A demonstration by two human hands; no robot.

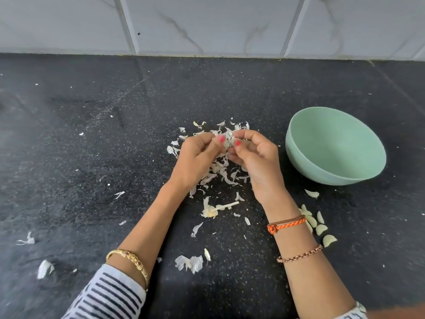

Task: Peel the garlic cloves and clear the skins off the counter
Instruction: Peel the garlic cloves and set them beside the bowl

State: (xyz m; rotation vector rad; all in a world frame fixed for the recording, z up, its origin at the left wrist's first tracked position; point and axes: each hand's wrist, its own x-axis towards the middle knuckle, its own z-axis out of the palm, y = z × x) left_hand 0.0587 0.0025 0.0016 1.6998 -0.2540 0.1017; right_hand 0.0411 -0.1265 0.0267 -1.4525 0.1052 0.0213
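I see both forearms angling inward over the black counter [92, 157], 6 peeled cloves [318, 224] lying near right. My left hand [197, 157] and right hand [255, 155] meet above the skins [220, 171], curled fingertips pinching 1 garlic clove [230, 141] between them. Far right sits the green bowl [335, 146].

A black speckled counter [92, 157] is strewn with papery garlic skins [226, 176], heaped at centre beside a bare garlic stem [218, 209]. A green bowl [335, 146] and peeled cloves [318, 226] are seen at right.
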